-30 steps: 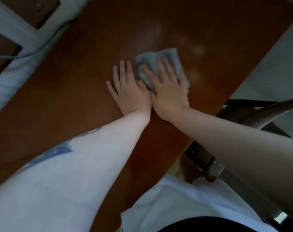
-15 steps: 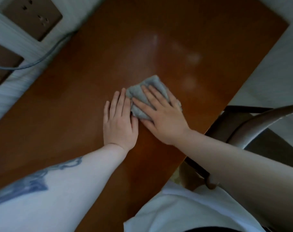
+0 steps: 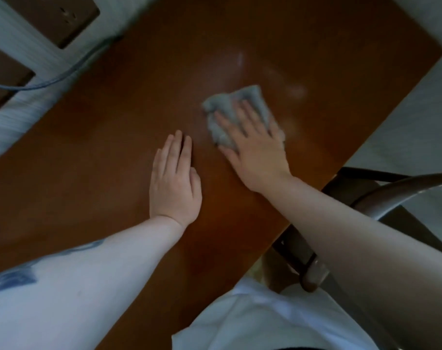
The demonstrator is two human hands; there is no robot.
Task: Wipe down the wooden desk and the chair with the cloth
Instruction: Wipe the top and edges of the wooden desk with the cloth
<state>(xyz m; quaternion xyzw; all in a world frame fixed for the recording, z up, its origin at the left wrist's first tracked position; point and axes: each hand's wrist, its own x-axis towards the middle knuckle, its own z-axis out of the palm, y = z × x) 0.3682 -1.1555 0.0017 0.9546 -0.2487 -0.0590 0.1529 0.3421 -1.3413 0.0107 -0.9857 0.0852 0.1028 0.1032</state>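
Since half a second ago the right hand has pushed the cloth away from the body and toward the far right of the worktop, and the two hands, then side by side and touching, now lie apart. Right hand: fingers straight and spread, palm flat on the grey cloth, pressing it to the wood; cloth bunched, showing beyond the fingertips and to the thumb side. Left hand: flat on bare wood, fingers straight and close together, holding nothing, likely bracing. Pale smears show on the wood just beyond the cloth. Judgement: desk wipe in mid-stroke. To do it well, keep the palm weight even, run overlapping passes over the smeared patch to the far edge, and move the bracing hand so the wood beneath it gets covered too. The chair stands at the right edge of the worktop, partly under the right forearm, and looks not yet wiped. No containers in view. On the wall at top left, a brown socket plate with a cable trailing below it.
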